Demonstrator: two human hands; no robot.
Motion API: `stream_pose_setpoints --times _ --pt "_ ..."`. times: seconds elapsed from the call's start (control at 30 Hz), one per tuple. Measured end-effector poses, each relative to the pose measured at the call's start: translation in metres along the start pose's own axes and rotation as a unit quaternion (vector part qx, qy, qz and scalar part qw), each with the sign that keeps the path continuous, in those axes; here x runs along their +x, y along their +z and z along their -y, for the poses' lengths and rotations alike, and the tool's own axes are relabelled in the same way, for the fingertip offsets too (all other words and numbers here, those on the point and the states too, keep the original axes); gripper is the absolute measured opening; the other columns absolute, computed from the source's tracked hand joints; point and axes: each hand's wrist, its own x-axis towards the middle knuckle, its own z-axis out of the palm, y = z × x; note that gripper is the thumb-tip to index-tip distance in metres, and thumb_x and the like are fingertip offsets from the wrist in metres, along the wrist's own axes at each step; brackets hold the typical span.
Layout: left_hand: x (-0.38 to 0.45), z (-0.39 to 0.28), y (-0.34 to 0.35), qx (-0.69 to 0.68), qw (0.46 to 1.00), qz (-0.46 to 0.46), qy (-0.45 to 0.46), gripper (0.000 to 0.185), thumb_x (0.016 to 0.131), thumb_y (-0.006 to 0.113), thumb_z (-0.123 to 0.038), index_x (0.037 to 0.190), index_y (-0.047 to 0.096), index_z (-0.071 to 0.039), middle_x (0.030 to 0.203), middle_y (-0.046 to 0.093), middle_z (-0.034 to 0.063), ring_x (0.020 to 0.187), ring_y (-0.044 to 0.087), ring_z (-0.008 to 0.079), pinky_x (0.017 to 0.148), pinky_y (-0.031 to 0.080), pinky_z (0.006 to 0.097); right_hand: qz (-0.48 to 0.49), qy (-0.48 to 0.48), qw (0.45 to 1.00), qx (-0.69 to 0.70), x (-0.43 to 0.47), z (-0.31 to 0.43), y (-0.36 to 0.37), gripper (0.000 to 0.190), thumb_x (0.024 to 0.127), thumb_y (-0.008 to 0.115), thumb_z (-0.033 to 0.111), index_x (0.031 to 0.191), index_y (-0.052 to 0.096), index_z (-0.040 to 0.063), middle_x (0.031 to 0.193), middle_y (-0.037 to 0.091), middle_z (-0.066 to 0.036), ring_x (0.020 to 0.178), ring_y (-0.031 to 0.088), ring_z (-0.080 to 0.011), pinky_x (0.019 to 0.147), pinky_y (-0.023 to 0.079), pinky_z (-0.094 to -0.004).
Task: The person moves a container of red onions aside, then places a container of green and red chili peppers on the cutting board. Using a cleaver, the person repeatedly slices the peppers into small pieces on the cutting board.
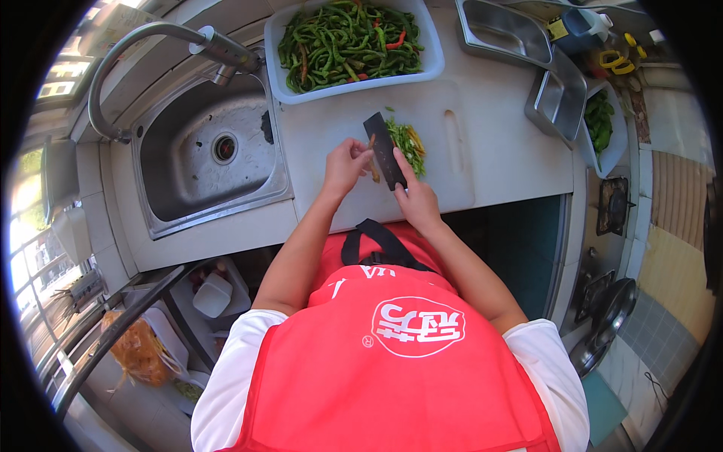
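Note:
Between the fingers of my left hand (345, 165) is a thin brownish-orange pepper (373, 165), close to the left face of a cleaver (385, 148). My right hand (419, 199) grips this dark, wide-bladed cleaver near its lower end; the handle is hidden by the hand. Chopped green pepper (417, 160) lies in a heap just right of the blade, with some yellowish pieces at its right side. All of this is over a white cutting board (438, 121) that has a slot near its right end. A small green scrap sits beyond the cleaver's tip.
A white tub (438, 62) of long green peppers (344, 45), a few red, stands behind the board. Left is a steel sink (243, 186) with a curved faucet (101, 85). Steel pans (502, 25) and a tub of green leaves (599, 121) stand right, near a stove (590, 265).

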Motion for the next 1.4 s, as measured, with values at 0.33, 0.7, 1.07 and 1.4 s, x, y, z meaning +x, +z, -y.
stream_pose_setpoints --times 0.33,0.7,1.07,1.4 --pt "0.001 0.021 0.021 0.231 0.971 -0.047 0.038 0.029 0.076 0.057 -0.024 0.077 0.056 0.005 0.068 0.059 0.0263 0.067 0.06 0.0428 0.063 0.048 0.0481 0.024 -0.035 0.993 -0.106 -0.009 0.017 -0.006 0.07 0.082 0.051 0.009 0.142 0.022 0.029 0.063 0.057 -0.02 0.057 0.057 -0.0391 0.054 0.044 -0.049" --pt "0.002 0.025 0.024 0.241 0.969 -0.049 0.011 0.029 0.08 0.053 -0.025 0.08 0.057 0.004 0.073 0.06 0.0292 0.072 0.059 0.0459 0.067 0.048 0.0503 -0.007 -0.071 0.994 -0.086 0.003 0.015 0.002 0.072 0.081 0.05 0.009 0.143 0.018 0.03 0.059 0.056 -0.018 0.054 0.057 -0.0374 0.052 0.044 -0.0487" --pt "0.0 0.027 0.023 0.256 0.965 -0.059 0.024 0.026 0.08 0.053 -0.023 0.082 0.056 0.003 0.071 0.06 0.0273 0.07 0.06 0.0445 0.064 0.048 0.0506 0.005 -0.094 0.993 -0.075 0.01 0.011 0.006 0.073 0.08 0.05 0.009 0.143 0.02 0.031 0.058 0.056 -0.018 0.053 0.057 -0.0374 0.051 0.046 -0.0492" --pt "-0.014 0.025 0.02 0.282 0.959 -0.007 0.028 0.029 0.079 0.053 -0.025 0.08 0.056 0.004 0.068 0.06 0.0254 0.067 0.06 0.0429 0.064 0.048 0.0493 -0.026 -0.074 0.994 -0.07 0.024 0.014 0.014 0.073 0.08 0.051 0.008 0.142 0.021 0.031 0.059 0.056 -0.018 0.053 0.057 -0.0359 0.052 0.045 -0.0483"
